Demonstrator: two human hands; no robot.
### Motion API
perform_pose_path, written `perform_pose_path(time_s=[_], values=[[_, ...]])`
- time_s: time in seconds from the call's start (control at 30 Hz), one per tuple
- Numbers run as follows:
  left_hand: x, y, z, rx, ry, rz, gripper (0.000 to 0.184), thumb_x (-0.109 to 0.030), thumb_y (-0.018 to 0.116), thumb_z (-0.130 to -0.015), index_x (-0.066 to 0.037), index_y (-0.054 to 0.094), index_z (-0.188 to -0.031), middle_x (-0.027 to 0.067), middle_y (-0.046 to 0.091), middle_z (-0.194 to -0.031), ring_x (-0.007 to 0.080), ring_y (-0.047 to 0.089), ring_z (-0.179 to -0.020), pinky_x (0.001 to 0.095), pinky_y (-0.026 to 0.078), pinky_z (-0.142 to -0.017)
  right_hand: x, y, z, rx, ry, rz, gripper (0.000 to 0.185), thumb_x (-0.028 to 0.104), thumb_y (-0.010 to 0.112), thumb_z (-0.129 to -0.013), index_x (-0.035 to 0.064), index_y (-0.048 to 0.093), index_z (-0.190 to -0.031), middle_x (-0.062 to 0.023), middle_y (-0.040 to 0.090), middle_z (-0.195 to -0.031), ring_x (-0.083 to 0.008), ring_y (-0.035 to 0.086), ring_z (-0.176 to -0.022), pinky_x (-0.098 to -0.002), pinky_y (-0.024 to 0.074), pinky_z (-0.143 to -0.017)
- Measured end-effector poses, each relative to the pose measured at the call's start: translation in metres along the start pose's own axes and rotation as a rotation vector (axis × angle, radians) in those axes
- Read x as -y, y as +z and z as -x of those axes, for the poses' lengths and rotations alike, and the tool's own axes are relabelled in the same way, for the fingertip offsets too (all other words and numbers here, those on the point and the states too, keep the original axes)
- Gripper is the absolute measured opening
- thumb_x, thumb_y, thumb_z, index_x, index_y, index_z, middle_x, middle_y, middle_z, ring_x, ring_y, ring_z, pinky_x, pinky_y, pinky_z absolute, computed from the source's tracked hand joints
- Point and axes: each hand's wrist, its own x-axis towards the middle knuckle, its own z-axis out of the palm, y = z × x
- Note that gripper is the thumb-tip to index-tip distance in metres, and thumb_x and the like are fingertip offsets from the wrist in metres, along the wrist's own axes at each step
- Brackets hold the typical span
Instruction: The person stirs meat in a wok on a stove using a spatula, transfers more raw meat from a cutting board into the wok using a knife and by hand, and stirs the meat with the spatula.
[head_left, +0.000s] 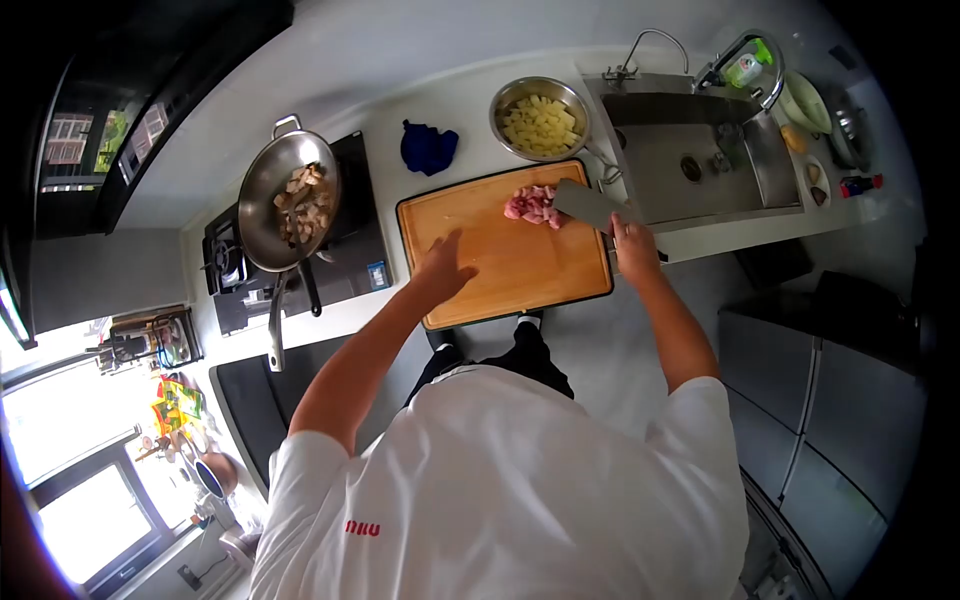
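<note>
White shirt [560, 470] at six o'clock. Wooden board [500, 285] at twelve: over its nine, the left hand [445, 268], fingers spread, empty; at three, the right hand [634, 246], clamped on a cleaver [588, 207]; at one, meat pieces [532, 206], which a hard blade sweep could scatter.

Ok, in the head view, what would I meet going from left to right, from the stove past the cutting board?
Stainless-steel frying pan, left hand, diced raw meat, cleaver, right hand, pale green bowl.

blue cloth [429, 148] on pale counter [462, 112] | green-topped bottle [741, 71] beside tap [709, 74] | steel sink [655, 155]
</note>
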Motion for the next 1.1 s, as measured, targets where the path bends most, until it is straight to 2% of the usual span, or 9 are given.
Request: perform_pose_path(time_s=[0.07,0.17,0.2,0.37,0.5,0.57,0.77,0.97,1.1], values=[[-0.017,0.026,-0.049,-0.029,0.058,-0.048,0.089,-0.028,0.084,-0.082,-0.006,0.038,-0.155,0.0265,0.057,-0.135,0.0418,0.060,-0.122,0.0471,0.051,-0.102,-0.007,-0.003,0.015,-0.074,-0.109,-0.069,0.050,0.010,0.059,-0.098,0.0038,0.050,-0.147,-0.0169,0.060,-0.109,-0.0371,0.062,-0.096,-0.0471,0.0526,-0.089],[-0.076,0.022,-0.081,0.073,-0.142,0.008,0.088,-0.028,0.083,-0.083,-0.006,0.036,-0.154,0.0238,0.049,-0.145,0.0428,0.054,-0.132,0.0480,0.047,-0.109,0.006,-0.038,0.037,-0.037,0.043,-0.289,0.031,0.014,0.059,-0.099,0.0052,0.060,-0.129,-0.0181,0.061,-0.109,-0.0362,0.064,-0.099,-0.0484,0.0551,-0.081],[-0.080,0.029,-0.090,0.072,-0.155,-0.007,0.089,-0.027,0.084,-0.082,-0.007,0.036,-0.153,0.0226,0.048,-0.145,0.0433,0.053,-0.132,0.0482,0.047,-0.109,0.010,-0.023,0.043,-0.202,0.035,-0.479,0.026,0.023,0.059,-0.102,0.0007,0.062,-0.113,-0.0213,0.065,-0.102,-0.0403,0.065,-0.093,-0.0500,0.0534,-0.080],[-0.078,0.056,-0.115,0.040,-0.176,0.007,0.099,-0.024,0.089,-0.075,-0.017,0.035,-0.157,0.0207,0.045,-0.142,0.0442,0.048,-0.132,0.0489,0.045,-0.111,0.067,0.018,0.044,-0.073,0.565,-1.095,0.041,0.034,0.061,-0.103,-0.0058,0.059,-0.095,-0.0277,0.067,-0.085,-0.0486,0.066,-0.084,-0.0530,0.0494,-0.075],[-0.082,0.060,-0.122,0.014,-0.118,0.015,0.098,-0.022,0.090,-0.071,-0.021,0.040,-0.155,0.0193,0.048,-0.137,0.0430,0.049,-0.128,0.0492,0.045,-0.110,0.087,0.011,0.041,0.126,0.722,-1.456,0.032,0.031,0.059,-0.105,-0.0008,0.056,-0.105,-0.0095,0.060,-0.066,-0.0215,0.058,-0.049,-0.0384,0.0466,-0.046],[-0.082,0.065,-0.123,-0.016,-0.073,0.058,0.096,-0.022,0.091,-0.069,-0.022,0.043,-0.153,0.0191,0.049,-0.135,0.0429,0.050,-0.127,0.0495,0.046,-0.108,0.100,0.017,0.036,0.077,0.645,-1.432,0.029,0.030,0.059,-0.105,0.0017,0.054,-0.106,-0.0053,0.057,-0.064,-0.0164,0.056,-0.045,-0.0347,0.0456,-0.042],[-0.093,0.068,-0.130,-0.055,-0.128,0.136,0.089,-0.024,0.090,-0.067,-0.025,0.051,-0.148,0.0176,0.055,-0.130,0.0382,0.055,-0.122,0.0457,0.048,-0.105,0.121,0.012,0.013,0.263,0.568,-1.363,0.025,0.026,0.061,-0.104,0.0018,0.054,-0.103,-0.0052,0.057,-0.064,-0.0155,0.055,-0.045,-0.0341,0.0456,-0.043],[-0.059,0.085,-0.141,-0.146,0.069,0.229,0.083,-0.023,0.090,-0.070,-0.014,0.054,-0.144,0.0129,0.065,-0.114,0.0314,0.062,-0.112,0.0419,0.052,-0.100,0.129,0.002,0.001,0.335,0.436,-1.425,0.022,0.023,0.057,-0.106,0.0017,0.052,-0.102,-0.0045,0.056,-0.065,-0.0138,0.053,-0.045,-0.0324,0.0446,-0.042],[-0.060,0.068,-0.117,-0.166,0.027,0.389,0.080,-0.024,0.090,-0.071,-0.010,0.055,-0.142,0.0096,0.070,-0.112,0.0274,0.063,-0.110,0.0384,0.053,-0.099,0.135,-0.007,0.000,0.380,0.395,-1.410,0.021,0.022,0.056,-0.106,0.0010,0.052,-0.106,-0.0039,0.055,-0.065,-0.0132,0.053,-0.045,-0.0316,0.0448,-0.042]])
